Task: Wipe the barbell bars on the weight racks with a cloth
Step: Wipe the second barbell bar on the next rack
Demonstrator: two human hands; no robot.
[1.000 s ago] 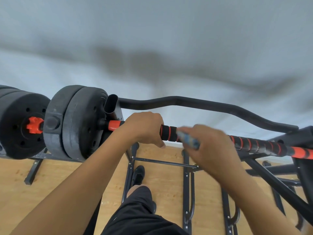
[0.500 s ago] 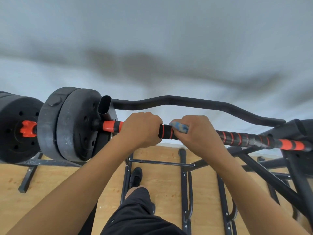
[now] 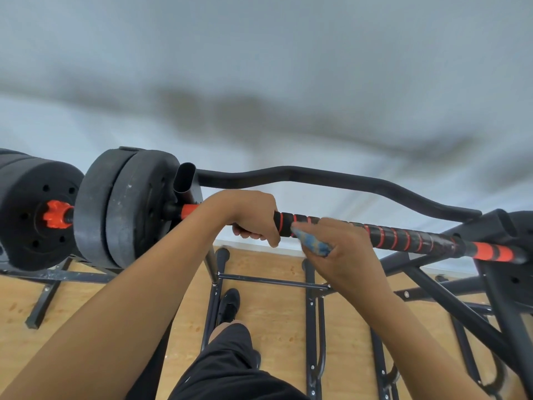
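Observation:
A black barbell bar (image 3: 403,238) with red spiral stripes and orange ends lies across a black weight rack (image 3: 314,287). Two black weight plates (image 3: 124,209) sit on its left end. My left hand (image 3: 248,212) is wrapped around the bar just right of the plates. My right hand (image 3: 337,249) presses a small blue cloth (image 3: 313,243) against the bar's underside beside the left hand; only a corner of the cloth shows, blurred.
Another set of black plates with an orange collar (image 3: 54,215) stands at the far left. A curved black rack bar (image 3: 331,177) runs behind. Black frame tubes (image 3: 461,310) cross the wooden floor (image 3: 274,313) below. My leg and shoe (image 3: 229,304) stand between the rack legs.
My right hand slid left along the bar until it met the left hand, then drew back slightly to the right and lower with the cloth. The left hand kept its grip.

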